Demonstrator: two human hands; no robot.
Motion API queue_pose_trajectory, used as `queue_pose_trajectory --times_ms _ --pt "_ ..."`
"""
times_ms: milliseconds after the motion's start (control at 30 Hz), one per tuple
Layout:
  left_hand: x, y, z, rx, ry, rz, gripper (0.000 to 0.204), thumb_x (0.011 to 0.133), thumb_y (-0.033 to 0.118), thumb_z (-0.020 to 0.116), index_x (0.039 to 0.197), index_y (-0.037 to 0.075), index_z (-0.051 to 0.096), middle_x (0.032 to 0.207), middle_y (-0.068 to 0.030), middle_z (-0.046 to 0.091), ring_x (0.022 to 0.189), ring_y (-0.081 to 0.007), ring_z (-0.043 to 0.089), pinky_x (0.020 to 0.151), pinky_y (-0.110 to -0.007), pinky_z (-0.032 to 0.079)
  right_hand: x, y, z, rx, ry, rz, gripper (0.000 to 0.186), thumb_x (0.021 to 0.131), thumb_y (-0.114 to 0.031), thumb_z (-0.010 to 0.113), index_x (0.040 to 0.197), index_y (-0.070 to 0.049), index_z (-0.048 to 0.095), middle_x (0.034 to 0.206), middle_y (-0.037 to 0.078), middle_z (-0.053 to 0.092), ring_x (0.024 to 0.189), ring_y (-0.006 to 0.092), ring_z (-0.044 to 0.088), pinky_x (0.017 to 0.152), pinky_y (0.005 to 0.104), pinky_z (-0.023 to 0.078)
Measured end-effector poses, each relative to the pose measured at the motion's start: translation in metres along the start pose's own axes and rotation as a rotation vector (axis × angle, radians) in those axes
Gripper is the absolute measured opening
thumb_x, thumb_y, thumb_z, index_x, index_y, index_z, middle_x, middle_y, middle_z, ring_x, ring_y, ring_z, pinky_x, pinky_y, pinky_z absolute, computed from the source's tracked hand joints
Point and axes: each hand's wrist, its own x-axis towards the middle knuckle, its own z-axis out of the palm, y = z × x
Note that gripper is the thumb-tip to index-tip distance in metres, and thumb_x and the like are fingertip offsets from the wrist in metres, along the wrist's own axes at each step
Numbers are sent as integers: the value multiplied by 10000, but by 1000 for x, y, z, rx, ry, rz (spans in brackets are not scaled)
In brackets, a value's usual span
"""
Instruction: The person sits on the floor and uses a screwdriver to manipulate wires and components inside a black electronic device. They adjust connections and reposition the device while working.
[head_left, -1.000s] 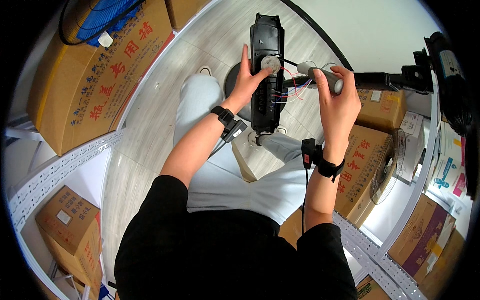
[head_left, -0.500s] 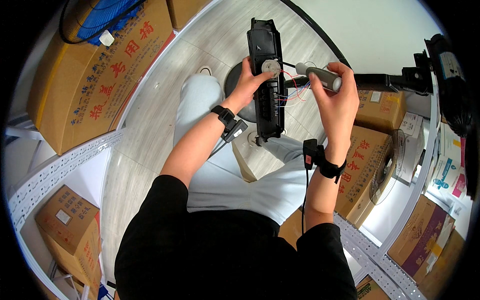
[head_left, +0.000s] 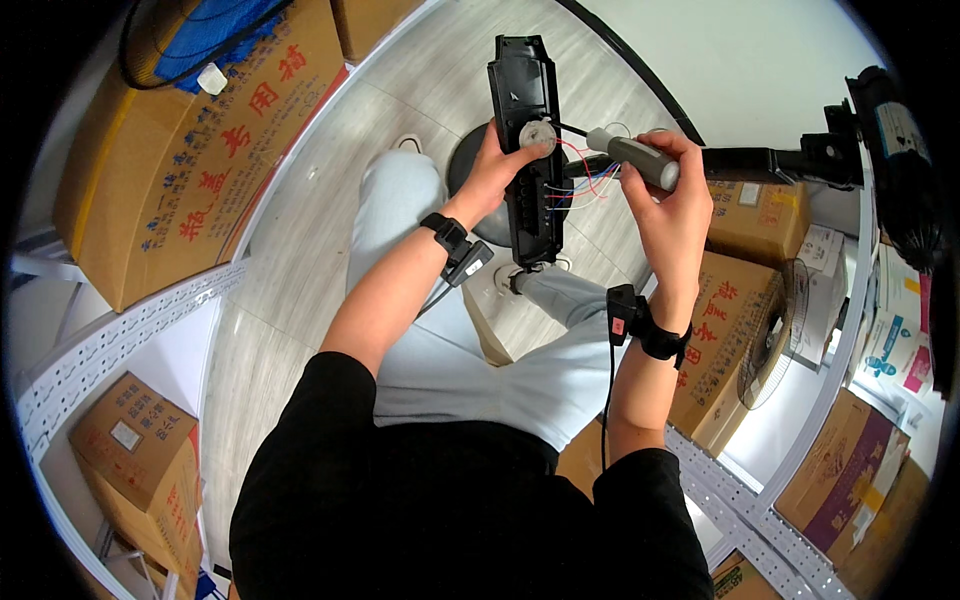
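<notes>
My left hand [head_left: 487, 180] is closed round the long black plastic housing [head_left: 520, 75], holding it upright over the floor in front of my knees. Its thumb presses on a round translucent part [head_left: 537, 138] set in the housing. Thin red, blue and white wires [head_left: 588, 190] come out of the housing's right side. In my right hand [head_left: 672, 210] is a screwdriver [head_left: 645, 161] with a grey handle, gripped by the fingertips. Its dark shaft points left to the housing, just above the round part; whether the tip touches a screw I cannot tell.
Behind the housing lies a round black base [head_left: 468, 175], with a black pole [head_left: 745, 164] running off to the right. Metal shelves [head_left: 130, 320] with cardboard boxes [head_left: 225, 150] stand on both sides. A wire fan guard [head_left: 775, 340] leans by the right boxes.
The housing has shifted slightly left and tilted a little, with my left hand still on it. The screwdriver and my right hand have moved slightly left; the handle sits a little lower.
</notes>
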Motion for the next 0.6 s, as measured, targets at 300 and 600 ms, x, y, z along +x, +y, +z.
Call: queue_pose_trajectory --times_ms 300,600 --pt "0 0 1 21 7 37 548 847 32 689 1308 50 392 1210 -66 555 1118 -171 550 962 -326 456 2 6 -3 -316 129 -159 410 851 -314 730 1084 -23 560 891 190 672 783 333 679 665 375 532" --pt "-2 4 2 33 -11 38 548 852 42 696 1306 50 390 1218 -69 552 1129 -172 548 962 -325 457 7 -19 -8 -412 -16 369 431 810 -155 736 1159 -15 525 1057 205 634 999 298 651 741 352 547"
